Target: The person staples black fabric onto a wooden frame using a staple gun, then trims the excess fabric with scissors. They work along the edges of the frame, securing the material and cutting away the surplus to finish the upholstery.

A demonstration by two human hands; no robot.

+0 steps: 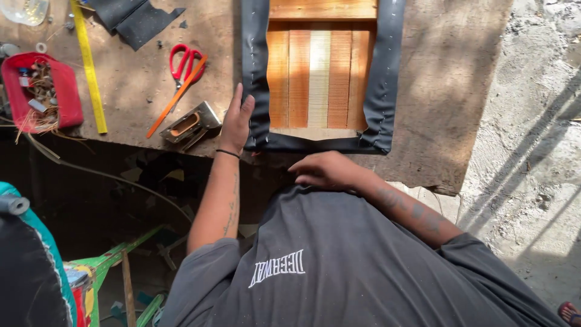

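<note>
Head view: seat frame (321,79) is lying underside-up on the workbench (442,91), long axis running away from the person, near edge sitting just at the bench's front edge, far end cut off by the top of the picture

left hand (237,120) is resting flat against the frame's left near corner, fingers extended and pressing on the black fabric, not curled around anything. right hand (327,170) is sitting at the near edge below the frame, fingers bent downward over the bench lip; can't tell if they're gripping anything

bench is a worn brown board, outdoors, sun and shadow stripes falling on rough concrete ground (532,157) at right

frame is showing black fabric (382,91) wrapped around all visible sides, staples dotting the edges, wooden slats (319,79) in orange and pale tones exposed in the middle

left of the hand: metal staple gun (191,125), red scissors (184,62), orange pencil (175,98), yellow ruler (89,66), red tray (42,91) of bits, black fabric scrap (136,18)
</note>
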